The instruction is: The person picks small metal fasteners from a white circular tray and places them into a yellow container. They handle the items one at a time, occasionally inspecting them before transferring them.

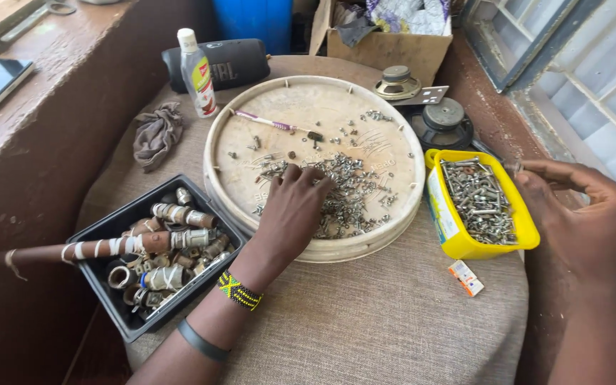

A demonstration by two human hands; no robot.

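Right hand (593,221) pinched shut at the yellow tub's (458,242) far corner; whatever it grips is too small to identify; left hand (295,207) spread open, fingertips in loose screws (354,196) on round tray (393,228); tub holds bolts (478,201); black bin (101,285) on the tabletop (379,321) holds taped tubes.

Bare cloth (379,314) free in front; black tray (108,235) perhaps crowds left
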